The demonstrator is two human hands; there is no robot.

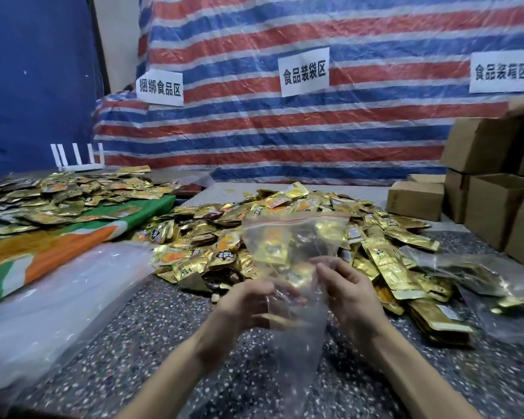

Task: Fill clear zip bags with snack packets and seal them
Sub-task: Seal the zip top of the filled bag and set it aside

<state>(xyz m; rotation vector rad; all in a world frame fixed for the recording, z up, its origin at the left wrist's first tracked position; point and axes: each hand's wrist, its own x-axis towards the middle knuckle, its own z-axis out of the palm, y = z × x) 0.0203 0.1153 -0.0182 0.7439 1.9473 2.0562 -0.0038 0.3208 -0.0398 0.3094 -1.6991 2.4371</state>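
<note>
A clear zip bag (297, 237) with a red zip strip along its top hangs upright in front of me. My left hand (248, 300) grips its lower part from the left. My right hand (348, 288) pinches the plastic from the right. Whether any packet lies inside the bag or only shows through it, I cannot tell. Behind the bag, a big heap of gold snack packets (212, 234) covers the speckled floor (164, 313). On the right lies a filled clear bag (472, 276) of packets.
A second spread of gold packets (58, 195) lies at the left on a green, orange and white sheet (73, 243). A stack of clear plastic bags (58, 297) lies at near left. Cardboard boxes (496, 204) stand at right. A striped tarp wall (285, 131) with paper signs closes the back.
</note>
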